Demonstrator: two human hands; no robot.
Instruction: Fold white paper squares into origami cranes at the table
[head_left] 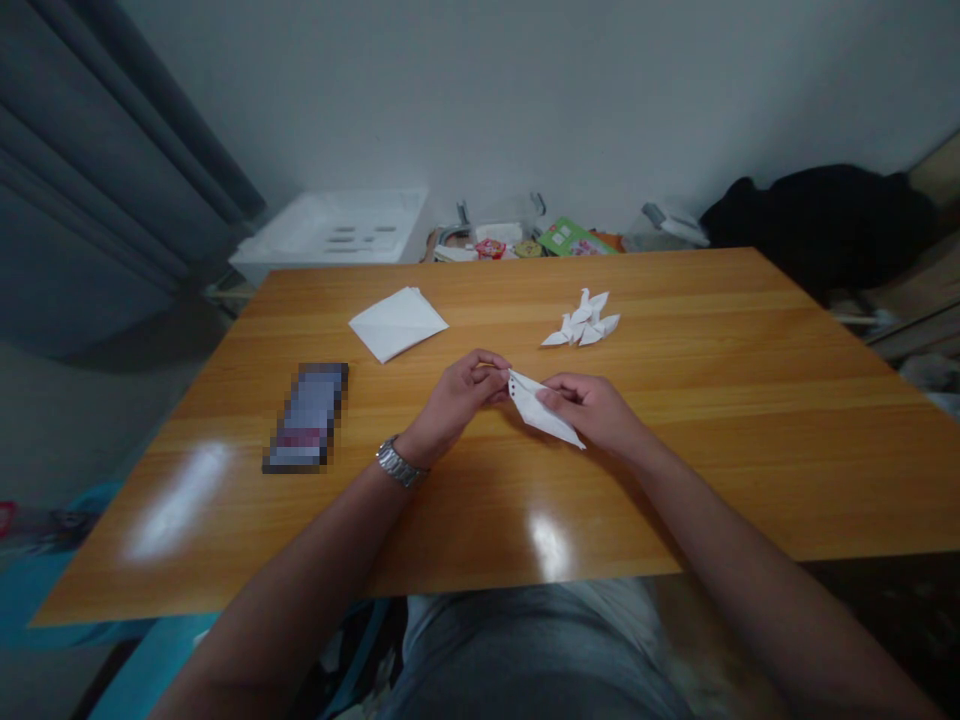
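Note:
A partly folded white paper piece [541, 408] is held low over the wooden table [675, 480]. My left hand [459, 398], a metal watch on its wrist, pinches the paper's upper left tip with closed fingers. My right hand [594, 410] grips the paper's right side, fingers curled over it. Farther back on the right lie finished white paper cranes [584, 323]. Toward the back left rests a stack of flat white paper sheets [397, 322].
A phone [307, 416] lies on the table's left part. Behind the table stand a white plastic bin [337, 232], small colourful items [525, 243] and a black bag [817, 225]. A dark curtain [90, 170] hangs at the left.

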